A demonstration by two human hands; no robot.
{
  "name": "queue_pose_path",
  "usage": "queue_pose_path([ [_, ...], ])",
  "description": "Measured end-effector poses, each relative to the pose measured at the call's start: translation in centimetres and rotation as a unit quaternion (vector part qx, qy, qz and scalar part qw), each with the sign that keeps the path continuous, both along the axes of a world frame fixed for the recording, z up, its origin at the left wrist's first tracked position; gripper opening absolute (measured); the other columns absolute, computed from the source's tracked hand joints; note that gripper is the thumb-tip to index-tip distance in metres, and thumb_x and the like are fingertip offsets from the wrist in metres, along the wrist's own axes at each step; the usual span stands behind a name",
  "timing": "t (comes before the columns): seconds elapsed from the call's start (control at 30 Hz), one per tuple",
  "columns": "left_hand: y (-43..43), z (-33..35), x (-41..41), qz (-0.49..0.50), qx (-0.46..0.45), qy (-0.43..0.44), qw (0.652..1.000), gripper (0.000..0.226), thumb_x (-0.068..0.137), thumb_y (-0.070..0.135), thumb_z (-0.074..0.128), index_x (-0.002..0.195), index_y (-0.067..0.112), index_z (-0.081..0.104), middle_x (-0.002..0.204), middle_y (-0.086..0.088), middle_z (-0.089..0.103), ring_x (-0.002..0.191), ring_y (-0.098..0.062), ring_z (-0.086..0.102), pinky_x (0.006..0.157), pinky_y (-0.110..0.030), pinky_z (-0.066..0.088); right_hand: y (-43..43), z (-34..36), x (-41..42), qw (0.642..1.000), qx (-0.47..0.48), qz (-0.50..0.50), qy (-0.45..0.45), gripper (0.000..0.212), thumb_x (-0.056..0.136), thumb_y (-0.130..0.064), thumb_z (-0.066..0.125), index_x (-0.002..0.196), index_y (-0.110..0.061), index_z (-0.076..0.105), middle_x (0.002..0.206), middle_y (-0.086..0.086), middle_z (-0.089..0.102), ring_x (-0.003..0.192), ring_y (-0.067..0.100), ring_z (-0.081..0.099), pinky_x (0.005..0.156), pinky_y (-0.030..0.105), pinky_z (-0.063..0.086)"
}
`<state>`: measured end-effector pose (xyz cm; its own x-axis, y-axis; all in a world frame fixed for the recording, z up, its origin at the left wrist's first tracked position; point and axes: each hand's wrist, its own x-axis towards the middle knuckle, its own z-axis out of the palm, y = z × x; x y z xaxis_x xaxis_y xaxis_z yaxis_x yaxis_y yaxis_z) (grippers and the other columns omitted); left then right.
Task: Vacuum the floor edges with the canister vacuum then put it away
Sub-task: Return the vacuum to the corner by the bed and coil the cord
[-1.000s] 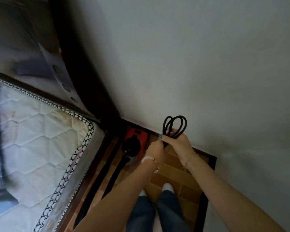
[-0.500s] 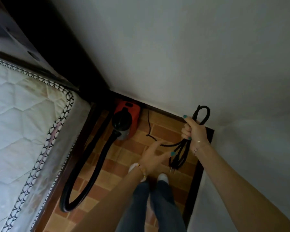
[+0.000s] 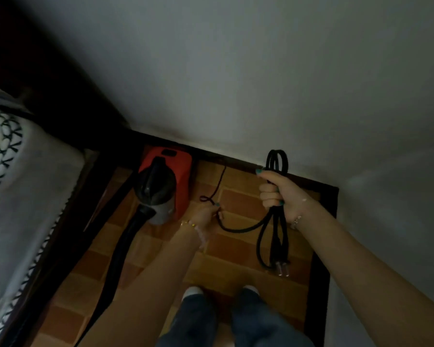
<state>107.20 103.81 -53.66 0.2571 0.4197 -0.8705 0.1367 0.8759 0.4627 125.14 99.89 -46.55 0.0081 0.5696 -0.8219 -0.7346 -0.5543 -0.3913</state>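
Observation:
A red and black canister vacuum (image 3: pixel 164 181) stands on the brick-pattern floor in the corner by the wall. Its thick black hose (image 3: pixel 120 251) trails toward me along the bed frame. My right hand (image 3: pixel 278 191) is closed around a bundle of looped black power cord (image 3: pixel 273 221), whose plug (image 3: pixel 282 267) dangles below. My left hand (image 3: pixel 207 216) pinches the loose stretch of cord, which runs on from my fingers across the floor toward the vacuum.
A mattress (image 3: pixel 15 191) with a patterned edge on a dark bed frame (image 3: pixel 103 176) lies along the left. White walls (image 3: pixel 236 71) with dark skirting close the corner ahead and on the right. My feet (image 3: pixel 221 291) stand on the narrow floor strip.
My left hand moved down and closed on the loose cord near the floor. The right hand kept its hold on the loops, now hanging longer below it, and the view tilted downward.

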Motion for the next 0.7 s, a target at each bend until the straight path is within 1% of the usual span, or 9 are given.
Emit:
queue_pose_path([
  [0.1, 1.4, -4.2, -0.4, -0.117, 0.123, 0.015, 0.985, 0.015, 0.098, 0.001, 0.042, 0.102, 0.009, 0.054, 0.071, -0.005, 0.051, 0.043, -0.008, 0.048, 0.044, -0.021, 0.045, 0.9, -7.2, -1.6, 0.996, -0.038, 0.037, -0.077, 0.01, 0.09, -0.021, 0.063, 0.094, -0.017, 0.055, 0.04, -0.01, 0.027, 0.031, 0.003, 0.021, 0.03, 0.015, 0.018],
  [0.2, 2.8, -7.5, -1.0, -0.219, 0.193, -0.001, 0.956, 0.022, 0.097, 0.001, 0.044, 0.117, 0.008, 0.052, 0.078, -0.004, 0.059, 0.044, -0.004, 0.053, 0.045, -0.02, 0.05, 1.9, -14.4, -3.0, 0.991, -0.048, 0.07, -0.102, 0.029, 0.089, -0.03, 0.064, 0.111, -0.013, 0.057, 0.039, -0.01, 0.03, 0.031, 0.004, 0.023, 0.031, 0.016, 0.02],
  [0.23, 3.0, -8.5, -1.0, -0.259, 0.212, 0.005, 0.942, 0.022, 0.097, 0.001, 0.045, 0.116, 0.005, 0.053, 0.078, -0.003, 0.061, 0.044, -0.002, 0.054, 0.045, -0.019, 0.051, 2.3, -16.4, -3.4, 0.991, -0.045, 0.079, -0.095, 0.028, 0.088, -0.033, 0.064, 0.108, -0.014, 0.058, 0.04, -0.01, 0.03, 0.031, 0.004, 0.023, 0.031, 0.016, 0.021],
  [0.33, 3.0, -11.9, -1.0, -0.393, 0.28, 0.028, 0.875, 0.019, 0.095, 0.003, 0.048, 0.112, -0.001, 0.057, 0.076, 0.0, 0.065, 0.047, -0.005, 0.058, 0.046, -0.019, 0.052, 3.4, -21.1, -4.2, 0.994, -0.02, 0.094, -0.052, 0.025, 0.086, -0.039, 0.065, 0.077, -0.016, 0.059, 0.047, -0.008, 0.029, 0.033, 0.004, 0.024, 0.03, 0.015, 0.022],
  [0.4, 3.1, -13.9, -0.8, -0.428, 0.321, 0.047, 0.844, 0.019, 0.095, 0.004, 0.05, 0.111, 0.001, 0.059, 0.078, -0.001, 0.066, 0.052, -0.013, 0.06, 0.049, -0.021, 0.053, 4.2, -23.2, -4.3, 0.992, 0.012, 0.119, -0.049, 0.03, 0.087, -0.041, 0.064, 0.074, -0.013, 0.064, 0.049, -0.007, 0.029, 0.033, 0.004, 0.024, 0.03, 0.014, 0.022],
  [0.47, 3.3, -15.5, -0.4, -0.448, 0.351, 0.058, 0.82, 0.022, 0.095, 0.006, 0.05, 0.114, 0.003, 0.059, 0.083, -0.004, 0.068, 0.056, -0.017, 0.061, 0.054, -0.025, 0.055, 5.0, -24.8, -3.9, 0.984, 0.034, 0.148, -0.096, 0.028, 0.087, -0.038, 0.063, 0.075, -0.013, 0.062, 0.048, -0.007, 0.032, 0.033, 0.004, 0.026, 0.031, 0.015, 0.023],
  [0.57, 3.5, -17.8, 0.1, -0.505, 0.354, 0.041, 0.786, 0.029, 0.095, 0.007, 0.049, 0.123, 0.005, 0.056, 0.092, -0.009, 0.07, 0.063, -0.012, 0.063, 0.064, -0.029, 0.058, 5.4, -25.8, -2.7, 0.958, 0.035, 0.192, -0.208, 0.022, 0.077, -0.029, 0.068, 0.07, -0.015, 0.053, 0.054, -0.003, 0.039, 0.04, 0.008, 0.037, 0.037, 0.018, 0.031],
  [0.63, 3.6, -19.0, 0.0, -0.544, 0.35, 0.022, 0.763, 0.031, 0.096, 0.005, 0.046, 0.125, 0.002, 0.057, 0.101, -0.013, 0.068, 0.065, -0.005, 0.061, 0.067, -0.025, 0.056, 4.9, -26.4, -2.2, 0.923, 0.041, 0.261, -0.281, 0.027, 0.077, -0.023, 0.064, 0.055, -0.017, 0.051, 0.052, -0.003, 0.044, 0.044, 0.01, 0.042, 0.046, 0.021, 0.037],
  [0.7, 3.9, -20.0, -0.5, -0.546, 0.384, 0.041, 0.743, 0.031, 0.096, 0.007, 0.045, 0.123, 0.008, 0.06, 0.106, -0.011, 0.069, 0.069, -0.005, 0.062, 0.068, -0.018, 0.053, 3.9, -27.2, -2.1, 0.902, 0.067, 0.291, -0.312, 0.03, 0.081, -0.02, 0.061, 0.051, -0.014, 0.057, 0.049, -0.004, 0.052, 0.049, 0.011, 0.05, 0.056, 0.025, 0.042],
])
